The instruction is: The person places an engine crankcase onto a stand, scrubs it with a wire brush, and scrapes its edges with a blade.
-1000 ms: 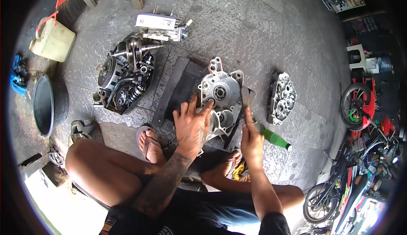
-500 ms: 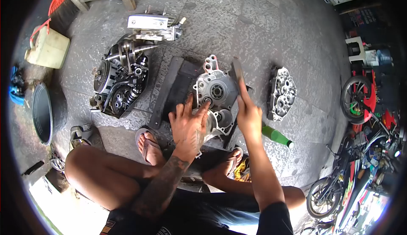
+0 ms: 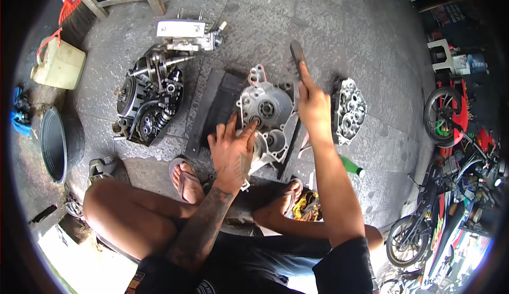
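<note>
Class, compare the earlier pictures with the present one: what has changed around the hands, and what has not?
The right hand, gripping the flat tool, has moved forward, away from the person; the tool's tip now reaches beyond the metal casing. The right forearm now hides more of the green bottle. Nothing was grasped or released. The left hand stays on the casing.
</note>
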Action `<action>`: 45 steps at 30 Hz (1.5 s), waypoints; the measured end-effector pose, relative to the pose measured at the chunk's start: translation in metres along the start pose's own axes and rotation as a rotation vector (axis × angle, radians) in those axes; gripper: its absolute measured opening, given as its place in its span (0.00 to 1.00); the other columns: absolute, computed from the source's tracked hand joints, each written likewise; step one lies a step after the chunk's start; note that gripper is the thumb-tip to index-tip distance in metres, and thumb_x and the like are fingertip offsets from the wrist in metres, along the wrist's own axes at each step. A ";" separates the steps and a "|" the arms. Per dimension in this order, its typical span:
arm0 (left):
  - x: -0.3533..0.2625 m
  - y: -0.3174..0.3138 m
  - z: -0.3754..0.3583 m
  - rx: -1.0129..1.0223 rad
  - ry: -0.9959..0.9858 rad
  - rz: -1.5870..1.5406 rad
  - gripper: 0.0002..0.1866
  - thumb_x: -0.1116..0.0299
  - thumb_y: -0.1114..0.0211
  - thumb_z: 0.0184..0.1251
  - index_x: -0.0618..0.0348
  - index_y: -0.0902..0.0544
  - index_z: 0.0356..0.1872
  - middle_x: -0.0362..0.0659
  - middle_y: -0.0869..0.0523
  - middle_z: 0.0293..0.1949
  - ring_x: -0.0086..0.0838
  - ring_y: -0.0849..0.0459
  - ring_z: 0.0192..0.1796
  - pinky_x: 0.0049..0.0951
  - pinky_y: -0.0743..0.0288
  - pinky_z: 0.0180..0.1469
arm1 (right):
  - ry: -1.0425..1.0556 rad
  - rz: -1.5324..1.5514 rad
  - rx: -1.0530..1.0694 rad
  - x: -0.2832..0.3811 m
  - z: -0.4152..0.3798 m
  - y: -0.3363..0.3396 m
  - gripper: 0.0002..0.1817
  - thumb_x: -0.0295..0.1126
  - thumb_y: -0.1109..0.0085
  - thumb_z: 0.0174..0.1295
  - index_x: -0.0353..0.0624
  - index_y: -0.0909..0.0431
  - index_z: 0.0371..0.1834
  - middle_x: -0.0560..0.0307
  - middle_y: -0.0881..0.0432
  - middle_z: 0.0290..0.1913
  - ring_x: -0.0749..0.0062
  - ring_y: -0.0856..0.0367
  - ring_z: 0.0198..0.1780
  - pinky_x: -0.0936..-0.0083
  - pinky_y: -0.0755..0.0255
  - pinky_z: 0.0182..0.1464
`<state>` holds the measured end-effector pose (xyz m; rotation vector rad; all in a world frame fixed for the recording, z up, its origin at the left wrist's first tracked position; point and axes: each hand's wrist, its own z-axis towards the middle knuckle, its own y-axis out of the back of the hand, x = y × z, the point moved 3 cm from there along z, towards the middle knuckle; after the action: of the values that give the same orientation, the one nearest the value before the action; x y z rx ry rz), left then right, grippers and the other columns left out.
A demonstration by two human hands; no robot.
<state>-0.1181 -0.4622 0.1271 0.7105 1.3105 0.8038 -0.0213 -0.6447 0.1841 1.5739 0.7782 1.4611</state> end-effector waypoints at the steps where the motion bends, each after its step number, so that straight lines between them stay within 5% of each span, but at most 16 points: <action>1: 0.000 0.000 0.002 -0.013 -0.012 0.003 0.16 0.57 0.31 0.64 0.34 0.11 0.53 0.42 0.19 0.61 0.36 0.24 0.52 0.40 0.33 0.52 | 0.121 0.072 -0.095 -0.005 -0.012 -0.001 0.26 0.25 0.46 0.69 0.55 0.27 0.71 0.35 0.17 0.41 0.41 0.16 0.40 0.55 0.20 0.38; 3: -0.001 -0.001 0.002 -0.027 -0.007 0.036 0.16 0.58 0.30 0.63 0.34 0.11 0.53 0.41 0.18 0.61 0.36 0.23 0.51 0.40 0.33 0.51 | 0.242 0.171 -0.173 -0.041 -0.064 -0.025 0.26 0.25 0.48 0.70 0.54 0.28 0.71 0.39 0.20 0.57 0.46 0.18 0.52 0.58 0.18 0.46; 6: 0.001 -0.001 0.001 -0.032 -0.016 0.022 0.16 0.58 0.30 0.63 0.34 0.11 0.52 0.42 0.18 0.61 0.36 0.23 0.51 0.40 0.33 0.51 | -0.011 0.131 -0.001 -0.042 -0.107 -0.013 0.26 0.24 0.47 0.69 0.52 0.28 0.71 0.48 0.22 0.64 0.44 0.17 0.50 0.58 0.18 0.47; 8: -0.002 0.001 0.001 -0.006 -0.017 0.007 0.16 0.59 0.31 0.63 0.35 0.11 0.52 0.42 0.19 0.62 0.36 0.23 0.51 0.40 0.32 0.51 | 0.186 0.115 -0.081 -0.032 -0.101 -0.013 0.27 0.25 0.46 0.69 0.56 0.28 0.72 0.45 0.19 0.60 0.43 0.16 0.49 0.57 0.17 0.46; 9: 0.000 0.001 0.002 -0.009 -0.023 0.010 0.15 0.59 0.31 0.63 0.35 0.11 0.52 0.42 0.19 0.62 0.36 0.23 0.52 0.40 0.32 0.51 | 0.251 0.086 -0.153 -0.033 -0.082 -0.024 0.27 0.26 0.46 0.69 0.59 0.28 0.72 0.38 0.15 0.48 0.41 0.15 0.44 0.54 0.19 0.42; 11: -0.003 0.001 0.002 0.002 -0.013 0.012 0.15 0.59 0.31 0.64 0.36 0.11 0.52 0.42 0.18 0.61 0.36 0.23 0.53 0.39 0.33 0.52 | 0.075 0.135 -0.116 -0.026 -0.038 -0.026 0.26 0.28 0.46 0.71 0.59 0.28 0.72 0.34 0.18 0.33 0.37 0.18 0.37 0.49 0.26 0.35; 14: -0.001 0.000 0.000 -0.029 -0.024 -0.010 0.15 0.58 0.32 0.64 0.36 0.11 0.51 0.41 0.19 0.62 0.36 0.24 0.53 0.40 0.33 0.52 | 0.050 0.103 0.000 -0.027 -0.028 -0.019 0.26 0.28 0.47 0.71 0.59 0.29 0.72 0.35 0.17 0.38 0.39 0.17 0.39 0.50 0.24 0.36; 16: -0.002 0.001 0.000 -0.025 0.001 -0.014 0.14 0.58 0.32 0.65 0.35 0.11 0.52 0.41 0.19 0.61 0.36 0.24 0.53 0.40 0.33 0.52 | 0.171 0.209 -0.055 -0.037 -0.076 -0.019 0.27 0.26 0.47 0.70 0.57 0.30 0.73 0.43 0.19 0.57 0.43 0.19 0.48 0.55 0.20 0.42; 18: 0.001 -0.003 0.001 0.002 -0.009 0.026 0.14 0.57 0.32 0.65 0.35 0.11 0.52 0.41 0.19 0.61 0.36 0.24 0.53 0.41 0.32 0.52 | 0.295 0.141 -0.202 -0.051 -0.084 -0.020 0.28 0.24 0.49 0.70 0.56 0.30 0.73 0.46 0.20 0.60 0.43 0.19 0.50 0.56 0.19 0.45; 20: 0.000 -0.004 0.000 0.005 -0.031 0.035 0.14 0.57 0.32 0.65 0.34 0.11 0.52 0.41 0.19 0.61 0.36 0.24 0.53 0.42 0.32 0.53 | -0.006 0.096 0.006 -0.026 -0.051 -0.021 0.25 0.27 0.49 0.71 0.55 0.29 0.72 0.40 0.17 0.51 0.39 0.17 0.44 0.51 0.21 0.46; 22: -0.002 0.000 0.001 0.020 0.007 0.021 0.15 0.56 0.32 0.65 0.34 0.11 0.52 0.42 0.19 0.62 0.36 0.24 0.53 0.42 0.32 0.53 | -0.011 0.109 -0.026 -0.008 -0.020 -0.034 0.24 0.30 0.48 0.71 0.55 0.28 0.71 0.35 0.16 0.41 0.38 0.17 0.41 0.47 0.23 0.45; 28: 0.002 -0.003 -0.001 -0.001 0.004 0.000 0.14 0.56 0.33 0.65 0.35 0.11 0.51 0.40 0.19 0.62 0.37 0.24 0.53 0.42 0.33 0.52 | 0.444 0.067 -0.316 -0.029 -0.060 -0.037 0.23 0.29 0.47 0.72 0.54 0.26 0.70 0.33 0.17 0.31 0.37 0.16 0.34 0.52 0.21 0.38; 31: 0.003 -0.006 -0.003 -0.001 0.058 -0.019 0.14 0.56 0.32 0.65 0.34 0.10 0.51 0.38 0.18 0.61 0.37 0.24 0.54 0.42 0.32 0.54 | 0.111 0.121 -0.139 -0.004 -0.032 -0.039 0.24 0.30 0.47 0.71 0.56 0.26 0.70 0.36 0.17 0.29 0.37 0.17 0.32 0.54 0.22 0.32; 35: 0.008 -0.011 -0.007 -0.029 0.068 -0.055 0.13 0.57 0.31 0.65 0.34 0.10 0.50 0.37 0.18 0.61 0.36 0.23 0.54 0.41 0.32 0.54 | 0.127 0.149 -0.120 -0.014 -0.078 -0.033 0.26 0.29 0.46 0.70 0.63 0.28 0.72 0.39 0.18 0.53 0.42 0.18 0.49 0.54 0.20 0.46; 38: 0.006 -0.008 -0.007 -0.015 0.076 -0.045 0.13 0.56 0.31 0.65 0.34 0.10 0.50 0.36 0.17 0.59 0.35 0.23 0.53 0.40 0.32 0.52 | -0.072 0.047 0.136 -0.009 -0.080 -0.020 0.27 0.28 0.45 0.70 0.63 0.28 0.71 0.38 0.16 0.48 0.38 0.18 0.49 0.53 0.21 0.49; 45: 0.008 -0.010 -0.007 -0.033 0.057 -0.069 0.13 0.56 0.31 0.64 0.34 0.10 0.50 0.38 0.18 0.59 0.36 0.24 0.54 0.40 0.31 0.51 | 0.087 0.114 0.015 0.004 -0.056 -0.027 0.25 0.26 0.46 0.70 0.59 0.25 0.70 0.34 0.18 0.52 0.39 0.19 0.52 0.54 0.22 0.51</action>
<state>-0.1233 -0.4614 0.1139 0.6172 1.3629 0.7935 -0.0734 -0.6195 0.1609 1.5978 0.7613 1.6187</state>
